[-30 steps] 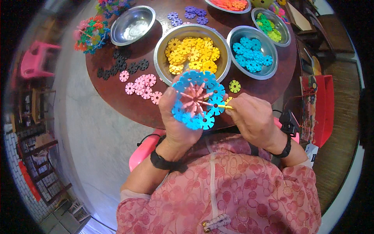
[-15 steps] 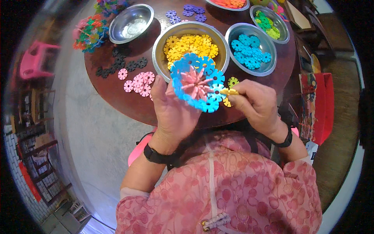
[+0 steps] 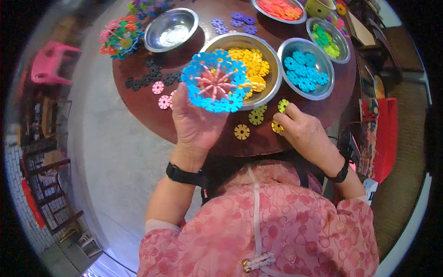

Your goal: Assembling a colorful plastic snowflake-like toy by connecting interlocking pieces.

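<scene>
In my left hand (image 3: 196, 122) is a bowl-shaped flower (image 3: 214, 107) built from interlocking notched plastic discs. It has a blue ring and pink spikes at the centre. My left thumb presses its near left side, and the other fingers are hidden beneath it. A bit of yellow shows at the ring's right edge; whether it is joined on cannot be told. My right hand (image 3: 302, 131) is low over the table, fingers curled, with fingertips closed at a yellow disc (image 3: 277, 126). A yellow-green disc (image 3: 283, 105) touches or lies beside its knuckles.
Behind the flower stands a metal bowl (image 3: 276, 87) of yellow discs, with a bowl (image 3: 330, 90) of blue discs to its right. Loose discs (image 3: 242, 132) lie near the table edge. Further back are a bare metal bowl (image 3: 168, 32), green and orange-red discs in bowls, and a multicoloured built ball (image 3: 122, 38).
My right hand has left the flower and dropped to the loose discs on the table. The flower has moved left in my left hand, its opening tipped further up.
</scene>
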A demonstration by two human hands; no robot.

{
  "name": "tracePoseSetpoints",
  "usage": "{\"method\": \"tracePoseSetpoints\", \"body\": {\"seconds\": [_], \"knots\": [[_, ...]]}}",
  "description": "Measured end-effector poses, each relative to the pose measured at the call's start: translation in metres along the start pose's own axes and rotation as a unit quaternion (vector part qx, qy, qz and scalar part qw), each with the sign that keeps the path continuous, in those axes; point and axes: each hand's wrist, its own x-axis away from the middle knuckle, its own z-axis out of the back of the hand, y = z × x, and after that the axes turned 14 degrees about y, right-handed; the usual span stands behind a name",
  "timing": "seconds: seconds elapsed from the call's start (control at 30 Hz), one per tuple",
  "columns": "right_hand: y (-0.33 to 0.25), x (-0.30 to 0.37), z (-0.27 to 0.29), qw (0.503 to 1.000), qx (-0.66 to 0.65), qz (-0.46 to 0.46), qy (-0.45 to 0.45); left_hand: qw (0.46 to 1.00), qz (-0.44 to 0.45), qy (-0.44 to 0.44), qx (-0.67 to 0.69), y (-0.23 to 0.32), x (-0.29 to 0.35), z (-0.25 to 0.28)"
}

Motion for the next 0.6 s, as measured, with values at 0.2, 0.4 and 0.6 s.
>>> {"method": "tracePoseSetpoints", "body": {"seconds": [0.2,0.4,0.6], "knots": [[0.003,0.003,-0.008,1.0,0.004,-0.026,-0.008,0.999,-0.027,-0.016,-0.009,-0.001,0.004,-0.006],[0.006,0.0,-0.004,0.999,0.003,0.007,-0.031,1.0,0.004,-0.013,0.015,0.0,0.004,-0.006],[0.01,0.004,-0.009,1.0,0.015,-0.008,-0.026,0.999,0.021,-0.024,0.029,-0.001,0.003,-0.002]]}}
